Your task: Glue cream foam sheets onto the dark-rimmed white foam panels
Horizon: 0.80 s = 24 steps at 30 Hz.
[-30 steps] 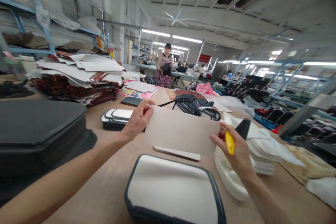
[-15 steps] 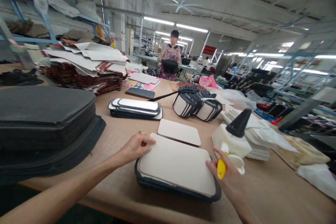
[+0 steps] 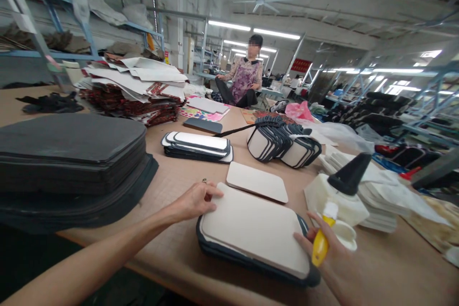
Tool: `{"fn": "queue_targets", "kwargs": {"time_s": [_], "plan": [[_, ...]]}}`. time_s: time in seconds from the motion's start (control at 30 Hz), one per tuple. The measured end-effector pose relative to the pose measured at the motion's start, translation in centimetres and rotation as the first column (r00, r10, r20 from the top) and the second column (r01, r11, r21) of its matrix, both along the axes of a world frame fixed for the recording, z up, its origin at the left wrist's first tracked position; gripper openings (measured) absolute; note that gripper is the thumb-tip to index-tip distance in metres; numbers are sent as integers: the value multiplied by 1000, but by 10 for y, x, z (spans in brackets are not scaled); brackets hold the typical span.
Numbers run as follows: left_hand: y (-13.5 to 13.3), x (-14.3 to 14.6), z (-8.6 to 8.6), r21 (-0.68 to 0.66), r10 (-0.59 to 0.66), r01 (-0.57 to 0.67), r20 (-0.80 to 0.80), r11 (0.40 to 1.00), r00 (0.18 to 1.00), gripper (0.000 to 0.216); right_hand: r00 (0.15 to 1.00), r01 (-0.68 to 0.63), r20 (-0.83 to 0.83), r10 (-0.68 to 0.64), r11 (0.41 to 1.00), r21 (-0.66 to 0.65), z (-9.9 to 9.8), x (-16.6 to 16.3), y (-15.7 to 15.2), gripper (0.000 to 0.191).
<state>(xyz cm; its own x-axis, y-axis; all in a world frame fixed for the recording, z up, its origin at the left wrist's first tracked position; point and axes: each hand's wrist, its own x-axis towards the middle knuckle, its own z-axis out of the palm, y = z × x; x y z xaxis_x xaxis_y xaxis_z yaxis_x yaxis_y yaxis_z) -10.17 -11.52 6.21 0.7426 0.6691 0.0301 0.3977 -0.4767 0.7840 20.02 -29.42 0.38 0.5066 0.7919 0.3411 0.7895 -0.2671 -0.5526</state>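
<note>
A cream board panel (image 3: 258,227) with rounded corners lies on a stack of dark-edged panels (image 3: 233,256) at the table's near edge. My left hand (image 3: 199,199) pinches the panel's far left corner between thumb and fingers. At the panel's right edge, my right hand (image 3: 337,253) grips a yellow-handled brush (image 3: 320,247), its pale bristles pointing up and away. Fingertips of that hand touch the panel's edge. Just beyond lies a smaller cream board (image 3: 256,181). A white plastic container (image 3: 333,198) with a black cone stands beyond my right hand.
Tall stacked dark sheets (image 3: 71,153) fill the left side. White-and-dark panels (image 3: 197,146) and tied bundles (image 3: 283,143) lie farther back. A heap of white and red-patterned pieces (image 3: 136,86) stands behind. Across the table is a person (image 3: 245,76) holding dark material.
The view has shifted left, so things sit farther right. Both hands keep their places on the panel. The person opposite has spread the dark material apart.
</note>
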Motion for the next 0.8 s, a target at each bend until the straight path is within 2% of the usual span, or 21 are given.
{"fn": "queue_targets", "kwargs": {"time_s": [0.17, 0.37, 0.57, 0.67, 0.8], "plan": [[4, -1, 5, -46, -26, 26, -8, 999, 1000, 37, 998, -23, -59, 23, 1000, -2, 13, -7, -2, 55], [14, 0, -1, -136, -41, 41, 1, 990, 999, 41, 994, -43, -102, 44, 999, 14, 21, -14, -4, 54], [12, 2, 3, -79, -25, 20, -74, 997, 997, 42, 999, -46, 9, 46, 999, 0, 23, -12, -3, 52], [9, 3, 8, 1, -38, 38, -121, 999, 992, 42, 980, -196, 13, 197, 977, -88, 35, -8, 4, 48], [8, 4, 10, -10, -43, 42, -109, 999, 993, 44, 906, -420, -151, 395, 885, -200, 55, -3, 12, 56]]}}
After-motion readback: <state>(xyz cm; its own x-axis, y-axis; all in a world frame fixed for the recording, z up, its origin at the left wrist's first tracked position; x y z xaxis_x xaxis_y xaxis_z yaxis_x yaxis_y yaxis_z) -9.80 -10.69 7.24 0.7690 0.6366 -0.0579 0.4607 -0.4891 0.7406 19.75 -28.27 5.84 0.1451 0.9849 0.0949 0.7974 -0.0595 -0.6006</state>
